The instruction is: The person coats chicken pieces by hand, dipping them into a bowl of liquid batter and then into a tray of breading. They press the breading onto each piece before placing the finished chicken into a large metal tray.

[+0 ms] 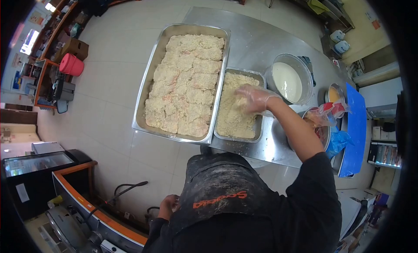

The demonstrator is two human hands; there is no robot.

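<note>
A thin clear glove covers my right hand (254, 98), which is down in the breadcrumbs (237, 122) of a small metal tray (257, 133); its fingertips are blurred against the crumbs. Left of that tray stands a large deep metal pan (150, 74) with rows of crumb-coated pieces (183, 87) lying flat. A round metal pot (310, 81) of white batter (287, 83) is just right of the small tray. Low beside my dark apron (222, 187) is my left hand (171, 203), away from the table, its fingers partly hidden.
On the right of the steel table (257, 39) are a bowl of orange liquid (334, 95), a bowl with a red and clear plastic bag (328, 111), a blue bag (338, 142) and a blue board (355, 131). An orange-edged counter (100, 211) stands at lower left.
</note>
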